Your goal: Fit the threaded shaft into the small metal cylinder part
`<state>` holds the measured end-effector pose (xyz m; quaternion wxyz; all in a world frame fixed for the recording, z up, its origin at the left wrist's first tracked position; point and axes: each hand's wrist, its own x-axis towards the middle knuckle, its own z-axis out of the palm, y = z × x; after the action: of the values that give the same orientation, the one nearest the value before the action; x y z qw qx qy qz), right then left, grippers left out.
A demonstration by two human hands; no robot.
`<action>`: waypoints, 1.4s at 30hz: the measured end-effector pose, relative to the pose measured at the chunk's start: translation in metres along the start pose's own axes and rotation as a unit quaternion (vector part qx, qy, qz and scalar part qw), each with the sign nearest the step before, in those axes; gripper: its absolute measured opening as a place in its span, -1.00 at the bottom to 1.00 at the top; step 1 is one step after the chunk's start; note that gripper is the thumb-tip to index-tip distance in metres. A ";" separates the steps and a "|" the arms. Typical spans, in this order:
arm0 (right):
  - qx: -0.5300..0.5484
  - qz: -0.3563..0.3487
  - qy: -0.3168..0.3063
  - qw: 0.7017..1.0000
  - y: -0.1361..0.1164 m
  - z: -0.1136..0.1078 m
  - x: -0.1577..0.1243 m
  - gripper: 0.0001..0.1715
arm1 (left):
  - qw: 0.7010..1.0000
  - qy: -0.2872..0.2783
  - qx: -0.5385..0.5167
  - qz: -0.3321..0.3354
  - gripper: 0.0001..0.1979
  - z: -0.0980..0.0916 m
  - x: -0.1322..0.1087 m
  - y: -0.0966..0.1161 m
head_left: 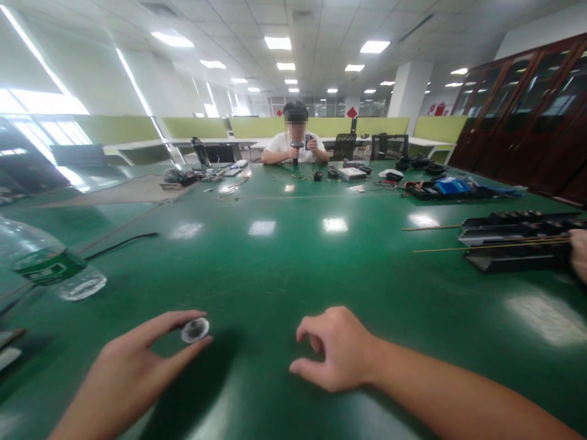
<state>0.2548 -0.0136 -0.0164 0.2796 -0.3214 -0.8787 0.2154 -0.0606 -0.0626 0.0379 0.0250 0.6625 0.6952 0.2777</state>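
Between the thumb and fingertips of my left hand [137, 360] is a small round disc [195, 330] with a pale, shiny rim and a dark middle. The hand is closed on its edges, a little above the green tabletop [257, 287]. To the right, my right hand [337, 351] hovers low over the table. Its fingers are bent and its thumb stands apart from them, with nothing visible between. A clear plastic bottle [50, 269] with a green label is on the left, beyond my left hand.
Black channel-shaped parts [499, 250] with thin brass-coloured rods lie at right, beside another person's hand [578, 253]. Across the table, a person [296, 143] holds two dark objects. Cables, small boxes and a blue-topped tray [452, 186] line the far side. A black cable [121, 245] lies near the bottle.
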 end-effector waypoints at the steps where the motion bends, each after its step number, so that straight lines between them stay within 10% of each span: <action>1: -0.001 0.014 0.004 1.000 0.000 -0.002 0.000 -0.61 | 0.998 -0.038 -0.009 0.047 -0.62 0.007 0.005 0.013; 9: 0.000 0.122 0.011 0.993 0.000 -0.013 0.003 -0.62 | 0.952 -0.159 -0.076 0.251 -0.77 0.057 0.029 0.099; 20: 0.027 0.127 0.007 0.992 0.004 -0.006 0.007 -0.66 | 0.920 -0.211 -0.236 0.231 -0.79 0.091 0.021 0.079; 42: 0.040 0.057 0.027 0.997 0.005 -0.004 0.003 -0.79 | 0.936 -0.154 -0.241 0.205 -0.85 0.092 0.017 0.077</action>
<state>0.2575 -0.0072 -0.0157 0.3031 -0.3650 -0.8418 0.2573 0.0446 -0.0172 -0.0018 0.2330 0.7994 0.4444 0.3303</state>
